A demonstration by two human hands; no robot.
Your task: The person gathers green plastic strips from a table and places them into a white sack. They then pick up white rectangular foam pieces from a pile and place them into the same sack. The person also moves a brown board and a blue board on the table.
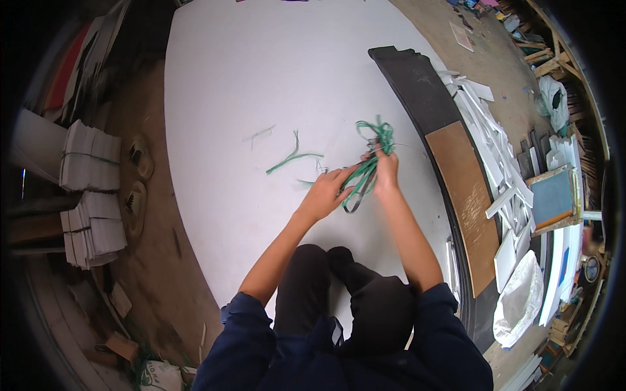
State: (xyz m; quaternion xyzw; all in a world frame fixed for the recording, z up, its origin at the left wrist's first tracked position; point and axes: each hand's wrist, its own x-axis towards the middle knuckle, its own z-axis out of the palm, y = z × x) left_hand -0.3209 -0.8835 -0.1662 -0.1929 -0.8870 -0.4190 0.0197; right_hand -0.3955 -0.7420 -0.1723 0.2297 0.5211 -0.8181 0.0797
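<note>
Both hands (pixel 355 182) gripping green straps (pixel 370 166)

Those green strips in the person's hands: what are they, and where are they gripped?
A bundle of green straps: the right hand grips its upper part below the loops, the left hand pinches the lower strands.

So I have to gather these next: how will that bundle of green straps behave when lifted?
Probably floppy: the green straps droop in loops from the right hand. Likely light, since the left hand pinches them with fingertips only. Strands may slip loose; one stray strap already lies curled on the white sheet.
</note>
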